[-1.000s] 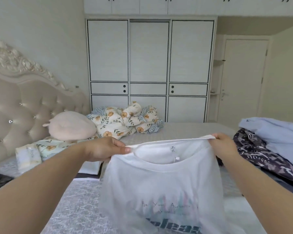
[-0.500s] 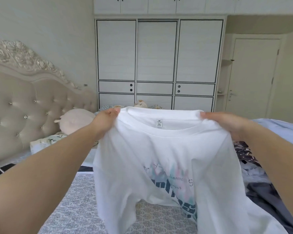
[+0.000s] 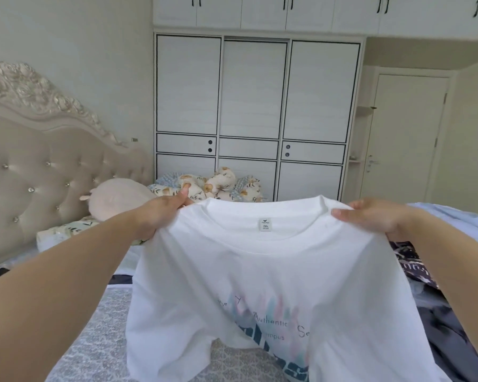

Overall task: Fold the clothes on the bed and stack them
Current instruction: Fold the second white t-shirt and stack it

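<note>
Two hands hold a white shirt [image 3: 260,271] up over the bed [image 3: 100,340], spread flat and facing the camera. The left hand [image 3: 160,213] pinches the left shoulder, thumb up and lying on the near side of the cloth, fingers curled behind it. The right hand [image 3: 375,216] takes the right shoulder, fingers curled over the top edge and pointing inward toward the collar. Each grip is closed on the cloth. The collar sits between the hands, and a small tag [image 3: 265,224] reading 2XL shows inside the neck. A pale print with dark blue letters shows through the lower part of the shirt; only some of the words can be read. The hem hangs down past the bottom edge of the view, with one part lifted so the grey patterned bedcover shows under it.

Right of the shirt, more clothes lie on the bed: a dark garment [image 3: 414,266] with white marks, a light blue one [image 3: 453,216] behind it, and dark cloth [image 3: 447,334] nearer the camera. Behind the left hand rest a pink round pillow [image 3: 116,199] and a floral quilt [image 3: 226,186], bunched up. A tufted headboard [image 3: 39,166] stands at the left, a white wardrobe [image 3: 257,106] beyond the bed, and a door [image 3: 406,139] at the right.
</note>
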